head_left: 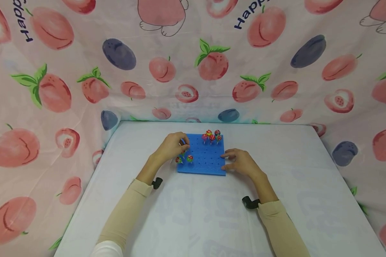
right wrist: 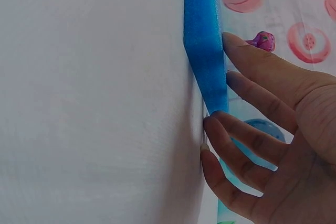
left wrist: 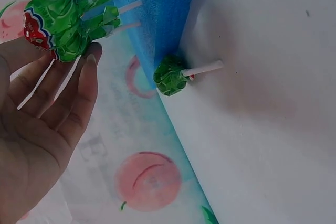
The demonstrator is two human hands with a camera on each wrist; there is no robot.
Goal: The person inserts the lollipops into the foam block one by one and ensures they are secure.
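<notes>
A blue foam board (head_left: 206, 157) with rows of small holes lies on the white table. My left hand (head_left: 172, 146) is over its left side, fingertips at a green-and-red wrapped lollipop (left wrist: 60, 22), which they appear to pinch by its wrapped head. Sticks of neighbouring lollipops stand in the board close by, including one green lollipop (head_left: 189, 159) near the front left. Another green lollipop (left wrist: 170, 76) lies on the table against the board's side. My right hand (head_left: 242, 162) rests at the board's right edge, fingers extended and touching it.
Several red, pink and yellow lollipops (head_left: 212, 137) stand upright at the board's back right corner. Behind the white table (head_left: 308, 171) hangs a fruit-print cloth (head_left: 180, 71), which also covers both sides.
</notes>
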